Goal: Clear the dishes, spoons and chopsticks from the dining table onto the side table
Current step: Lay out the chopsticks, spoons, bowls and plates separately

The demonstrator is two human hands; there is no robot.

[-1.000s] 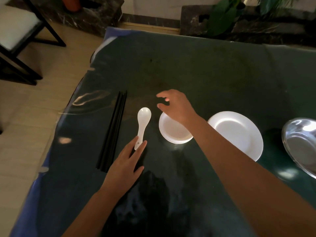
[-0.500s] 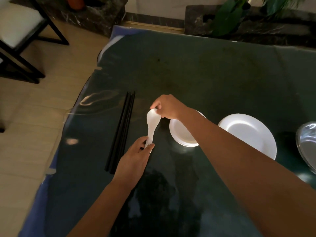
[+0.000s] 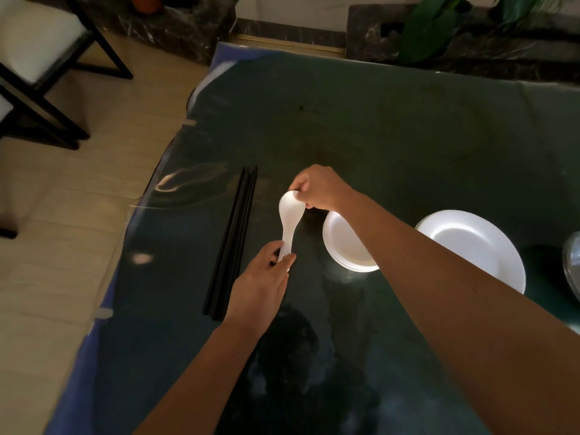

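Note:
A white spoon [image 3: 288, 224] is held at both ends over the dark green dining table [image 3: 392, 146]. My left hand [image 3: 260, 287] pinches its handle end. My right hand [image 3: 320, 188] grips the rim of its bowl end. Left of the spoon lies a bundle of black chopsticks [image 3: 233, 243], pointing away from me. A small white dish [image 3: 343, 246] sits right of the spoon, partly hidden under my right forearm. A larger white plate [image 3: 477, 243] lies further right. The rim of a metal bowl [image 3: 572, 262] shows at the right border.
The table's left edge runs diagonally above a tiled floor [image 3: 56, 230]. A dark-framed chair [image 3: 40, 58] with a white seat stands at the upper left. Dark marble ledges and a green plant [image 3: 430, 23] lie behind the table.
A second ago the spoon lay flat with my left fingers on its handle and my right hand over the small dish. Both hands have since closed on the spoon's ends.

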